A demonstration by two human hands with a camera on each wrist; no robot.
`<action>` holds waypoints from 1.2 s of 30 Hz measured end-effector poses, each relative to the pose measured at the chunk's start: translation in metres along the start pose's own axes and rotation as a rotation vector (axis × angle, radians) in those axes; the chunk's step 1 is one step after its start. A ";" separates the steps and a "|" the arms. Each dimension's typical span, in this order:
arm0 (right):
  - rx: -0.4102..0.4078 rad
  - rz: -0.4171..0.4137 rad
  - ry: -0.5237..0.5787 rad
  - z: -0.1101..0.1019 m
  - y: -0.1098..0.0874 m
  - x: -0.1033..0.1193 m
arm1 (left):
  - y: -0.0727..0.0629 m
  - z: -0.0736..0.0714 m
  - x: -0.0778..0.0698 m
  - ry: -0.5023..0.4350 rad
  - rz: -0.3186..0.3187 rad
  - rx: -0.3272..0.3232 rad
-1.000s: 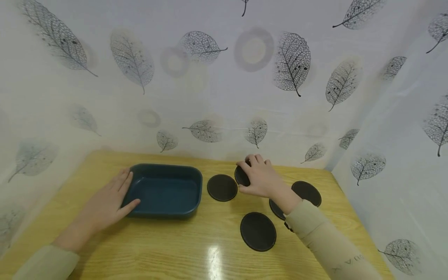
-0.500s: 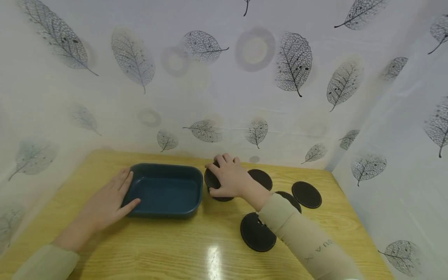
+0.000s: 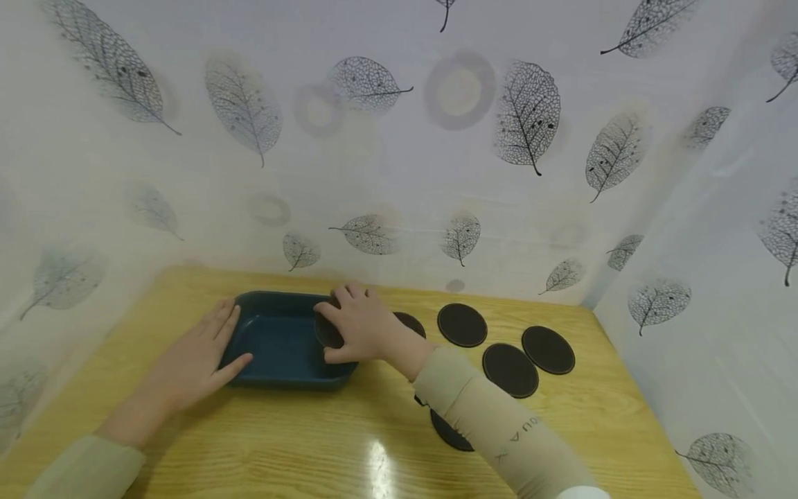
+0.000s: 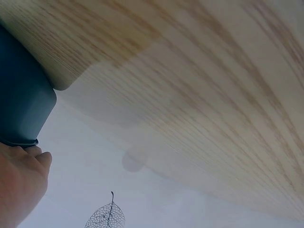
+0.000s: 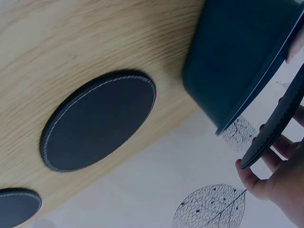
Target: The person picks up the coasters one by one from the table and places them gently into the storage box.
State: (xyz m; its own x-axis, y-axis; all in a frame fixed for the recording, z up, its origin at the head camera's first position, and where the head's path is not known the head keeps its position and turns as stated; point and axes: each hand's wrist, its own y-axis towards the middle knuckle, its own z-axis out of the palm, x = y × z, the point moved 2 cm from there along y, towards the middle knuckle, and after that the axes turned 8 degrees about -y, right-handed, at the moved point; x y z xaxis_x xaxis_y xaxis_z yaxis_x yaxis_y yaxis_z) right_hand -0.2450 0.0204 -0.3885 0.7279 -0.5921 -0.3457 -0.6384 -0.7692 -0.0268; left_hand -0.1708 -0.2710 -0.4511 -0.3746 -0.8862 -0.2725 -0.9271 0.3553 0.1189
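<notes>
A dark blue rectangular dish (image 3: 277, 350) with raised walls sits at the left of the table. My left hand (image 3: 193, 357) rests along its left rim, fingers extended and thumb over the near corner. With my right hand (image 3: 366, 329) I hold a round dark leather coaster (image 3: 327, 333) over the dish's right side. The right wrist view shows this coaster (image 5: 278, 126) tilted, its stitched edge between thumb and fingers, raised above the rim of the dish (image 5: 237, 61). In the left wrist view my knuckles (image 4: 28, 164) lie at the dish's rim.
Several matching coasters lie flat on the wooden table (image 3: 299, 443): one coaster (image 3: 409, 323) partly behind my right wrist, others (image 3: 462, 325) farther right, and one (image 3: 450, 430) partly under my right sleeve. A leaf-patterned curtain (image 3: 399, 159) hangs along the back and right.
My right hand has picked up a coaster from beside the back coaster and carried it left to over the dish. My left hand stays on the rim.
</notes>
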 end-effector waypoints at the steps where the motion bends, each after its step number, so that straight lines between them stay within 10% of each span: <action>1: 0.001 -0.005 -0.008 -0.001 0.003 0.003 | 0.000 0.000 0.000 0.000 0.000 0.001; 16: 0.044 -0.029 -0.026 0.007 0.027 0.035 | -0.001 -0.001 -0.003 -0.047 -0.014 -0.016; 36: 0.038 -0.030 -0.003 0.014 0.018 0.024 | -0.001 0.003 -0.001 -0.042 0.009 -0.061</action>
State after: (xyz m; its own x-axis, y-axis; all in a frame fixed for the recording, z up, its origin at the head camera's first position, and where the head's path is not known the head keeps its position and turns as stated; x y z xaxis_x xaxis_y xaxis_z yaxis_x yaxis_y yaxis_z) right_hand -0.2419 -0.0041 -0.4108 0.7462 -0.5682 -0.3468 -0.6254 -0.7769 -0.0728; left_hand -0.1694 -0.2701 -0.4535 -0.3846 -0.8693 -0.3105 -0.9218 0.3438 0.1792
